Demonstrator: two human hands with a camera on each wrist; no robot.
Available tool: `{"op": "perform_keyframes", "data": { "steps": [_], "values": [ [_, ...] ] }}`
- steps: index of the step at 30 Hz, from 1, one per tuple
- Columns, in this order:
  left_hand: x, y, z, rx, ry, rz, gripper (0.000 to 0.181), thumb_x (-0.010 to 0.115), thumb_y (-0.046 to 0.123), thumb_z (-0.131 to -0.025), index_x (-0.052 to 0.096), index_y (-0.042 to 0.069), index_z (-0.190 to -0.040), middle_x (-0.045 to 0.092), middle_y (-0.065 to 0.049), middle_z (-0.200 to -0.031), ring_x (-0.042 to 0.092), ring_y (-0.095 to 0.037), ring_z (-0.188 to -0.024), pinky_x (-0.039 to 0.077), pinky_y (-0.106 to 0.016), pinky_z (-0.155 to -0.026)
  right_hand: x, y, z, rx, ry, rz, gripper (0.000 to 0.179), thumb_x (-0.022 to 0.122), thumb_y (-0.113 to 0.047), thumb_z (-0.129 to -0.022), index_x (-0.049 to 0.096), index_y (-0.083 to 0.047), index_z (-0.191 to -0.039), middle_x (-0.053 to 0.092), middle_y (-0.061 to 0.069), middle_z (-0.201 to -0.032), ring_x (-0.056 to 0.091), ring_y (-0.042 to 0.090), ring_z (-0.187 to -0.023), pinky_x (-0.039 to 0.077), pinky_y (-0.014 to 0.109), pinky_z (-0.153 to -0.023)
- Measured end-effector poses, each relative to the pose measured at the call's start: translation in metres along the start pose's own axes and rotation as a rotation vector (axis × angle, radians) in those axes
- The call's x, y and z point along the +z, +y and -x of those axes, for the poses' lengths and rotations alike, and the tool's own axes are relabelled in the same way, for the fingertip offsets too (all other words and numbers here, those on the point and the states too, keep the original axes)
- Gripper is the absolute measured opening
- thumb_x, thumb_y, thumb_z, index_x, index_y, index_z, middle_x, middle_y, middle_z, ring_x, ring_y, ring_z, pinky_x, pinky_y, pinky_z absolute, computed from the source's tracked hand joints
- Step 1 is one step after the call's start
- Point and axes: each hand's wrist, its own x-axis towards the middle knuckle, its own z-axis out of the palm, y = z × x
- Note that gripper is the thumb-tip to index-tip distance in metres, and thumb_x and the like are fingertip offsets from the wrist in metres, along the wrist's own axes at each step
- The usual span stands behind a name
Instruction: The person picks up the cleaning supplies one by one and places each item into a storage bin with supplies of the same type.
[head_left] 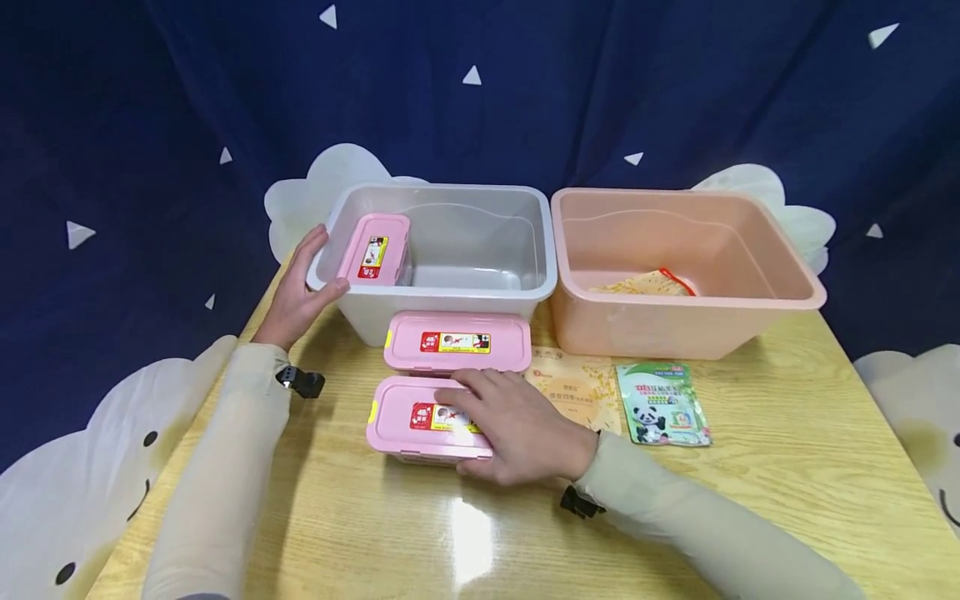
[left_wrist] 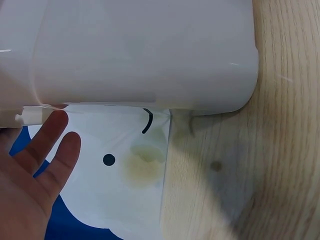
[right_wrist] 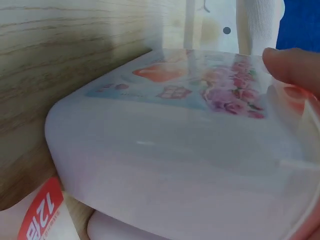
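My left hand (head_left: 292, 292) rests on the left front corner of a light grey plastic bin (head_left: 442, 291), with its fingers extended along the rim; two fingers show loosely spread in the left wrist view. A storage box (head_left: 375, 242) with a pink lid stands at the left inside this bin. In front of the bin, another pink-lidded box (head_left: 405, 342) lies lengthwise. Nearer still is a third pink-lidded box (head_left: 393, 417); my right hand (head_left: 517, 425) grips its right end from above, thumb on the near side. The right wrist view shows its pale side and a flowered label (right_wrist: 225, 90).
At the right stands a peach bin (head_left: 675, 321) holding a patterned packet with a red edge (head_left: 645, 285). A beige printed packet (head_left: 570, 387) and a green panda packet (head_left: 660, 404) lie on the wooden table (head_left: 787, 467). A dark blue curtain (head_left: 525, 125) hangs behind.
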Motion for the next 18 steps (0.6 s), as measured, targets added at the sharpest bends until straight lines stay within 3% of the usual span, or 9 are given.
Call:
{"op": "perform_keyframes", "data": {
  "steps": [6,13,18],
  "values": [
    [0.0,-0.002,-0.0008,0.017,-0.004,0.006,0.086,0.066,0.026,-0.088,0.018,0.024,-0.159,0.011,0.006,-0.168,0.014,-0.028,-0.155,0.024,-0.072,-0.114,0.0,-0.001,-0.0005,-0.002,0.004,-0.011,0.08,0.073,-0.053,-0.077,0.043,-0.021,-0.144,0.046,0.006,-0.143,0.05,0.022,-0.125,0.043,0.04,-0.104],
    [0.0014,-0.0024,-0.0013,0.017,-0.008,0.007,0.085,0.065,0.026,-0.088,0.018,0.023,-0.159,0.012,0.005,-0.168,0.014,-0.028,-0.155,0.024,-0.072,-0.114,-0.0012,-0.0059,-0.0014,0.061,-0.045,-0.02,0.077,0.072,-0.053,-0.078,0.043,-0.023,-0.144,0.046,0.003,-0.144,0.048,0.021,-0.128,0.041,0.041,-0.108],
    [0.0004,-0.0025,-0.0017,0.034,0.001,0.013,0.083,0.064,0.023,-0.089,0.019,0.021,-0.159,0.012,0.003,-0.168,0.015,-0.03,-0.154,0.022,-0.072,-0.115,-0.0005,-0.0071,-0.0019,0.076,-0.02,-0.015,0.077,0.073,-0.055,-0.078,0.045,-0.025,-0.142,0.046,0.002,-0.143,0.049,0.021,-0.127,0.042,0.04,-0.106]
  ]
}}
